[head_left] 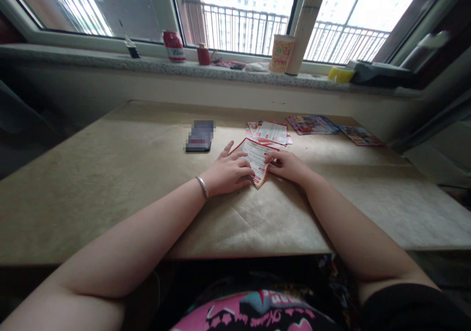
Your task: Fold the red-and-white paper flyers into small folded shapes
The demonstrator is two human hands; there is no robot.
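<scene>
A printed paper sheet [256, 155] with a red border and red labels lies on the table between my hands, its near end coming to a point. My left hand [232, 170] rests on its left side with the fingers spread. At the sheet's right edge, my right hand [286, 165] pinches the paper between thumb and fingers. Just beyond it is a loose pile of similar printed sheets [273, 131]. To the left of the sheet lies a dark phone [200, 135], its screen blurred out.
Stacks of colourful printed sheets [312, 124] lie at the table's back right. On the windowsill [147, 66] stand a red can [174, 46], a small red bottle [203, 55], a patterned paper cup [281, 53], a tall tube [303, 34] and a yellow tape roll [340, 74].
</scene>
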